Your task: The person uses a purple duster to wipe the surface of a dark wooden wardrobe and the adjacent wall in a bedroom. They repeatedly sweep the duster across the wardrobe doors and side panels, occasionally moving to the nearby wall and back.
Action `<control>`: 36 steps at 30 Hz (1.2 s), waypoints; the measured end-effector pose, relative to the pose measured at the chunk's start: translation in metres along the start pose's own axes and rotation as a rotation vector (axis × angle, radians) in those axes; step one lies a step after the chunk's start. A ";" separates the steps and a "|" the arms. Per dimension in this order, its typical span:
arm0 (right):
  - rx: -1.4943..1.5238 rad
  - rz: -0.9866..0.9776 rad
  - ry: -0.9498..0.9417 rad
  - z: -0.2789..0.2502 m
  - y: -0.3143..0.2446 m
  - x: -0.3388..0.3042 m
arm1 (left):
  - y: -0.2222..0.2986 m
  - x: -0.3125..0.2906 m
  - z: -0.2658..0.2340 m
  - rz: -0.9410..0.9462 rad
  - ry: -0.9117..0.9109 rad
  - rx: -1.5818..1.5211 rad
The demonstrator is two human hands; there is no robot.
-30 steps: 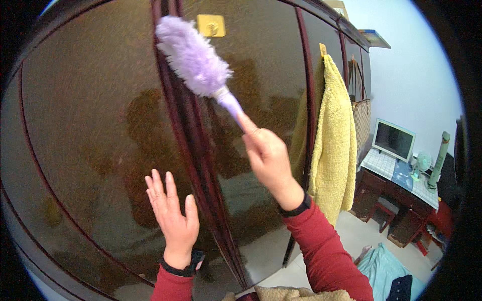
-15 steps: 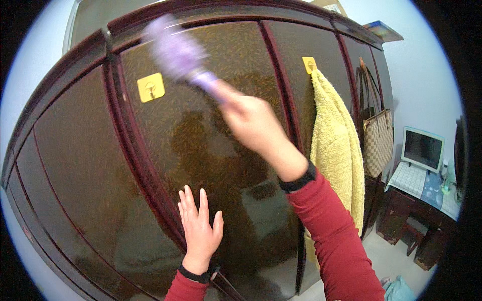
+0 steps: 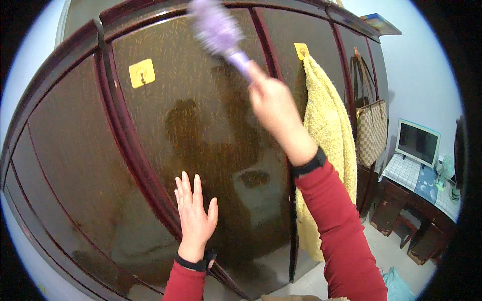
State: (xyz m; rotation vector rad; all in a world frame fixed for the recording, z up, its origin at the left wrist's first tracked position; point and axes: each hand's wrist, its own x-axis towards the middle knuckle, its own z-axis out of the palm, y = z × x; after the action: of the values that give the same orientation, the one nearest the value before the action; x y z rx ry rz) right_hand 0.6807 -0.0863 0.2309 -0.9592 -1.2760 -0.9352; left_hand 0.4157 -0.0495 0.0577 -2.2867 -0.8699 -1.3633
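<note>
My right hand [image 3: 273,103] is closed around the handle of a fluffy purple duster [image 3: 217,27], raised toward the top of a dark wooden wardrobe [image 3: 211,120]. The duster's head is blurred by motion, close to the upper part of a glossy door. Lower down, my left hand [image 3: 195,213] is spread flat with its fingers pointing up, at the same door; whether the palm touches it I cannot tell. A yellow adhesive hook [image 3: 142,73] sits on this door, left of the duster.
A yellow towel [image 3: 329,130] hangs from another yellow hook [image 3: 301,51] beside my right forearm. Farther right hangs a checkered bag [image 3: 371,133]. A desk [image 3: 401,200] with a monitor [image 3: 417,142] stands at the right wall, and a light-blue plastic bag [image 3: 396,286] lies on the floor.
My right hand has swung the duster to the right and a little upward across the door. My left hand keeps its spread pose. The whole view has shifted slightly.
</note>
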 end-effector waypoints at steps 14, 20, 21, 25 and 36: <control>0.496 -0.095 -0.633 -0.028 -0.040 -0.112 | -0.010 -0.021 -0.014 -0.145 0.231 -0.233; 0.229 0.108 -0.149 -0.026 0.004 -0.120 | -0.028 -0.027 -0.028 -0.163 0.225 -0.204; 0.191 0.247 -0.038 -0.022 0.009 -0.122 | -0.029 -0.028 -0.027 -0.154 0.222 -0.199; 0.484 0.781 -0.080 0.000 -0.013 -0.155 | -0.030 -0.033 -0.018 -0.140 0.088 -0.226; 0.281 0.159 -0.196 -0.014 -0.014 -0.182 | -0.034 -0.049 -0.025 -0.205 0.203 -0.350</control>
State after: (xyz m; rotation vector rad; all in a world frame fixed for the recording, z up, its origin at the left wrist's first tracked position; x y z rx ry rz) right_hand 0.6602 -0.0988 0.0496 -0.9297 -1.4286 -0.5309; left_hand 0.3596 -0.0544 0.0265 -2.2947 -0.8745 -1.9338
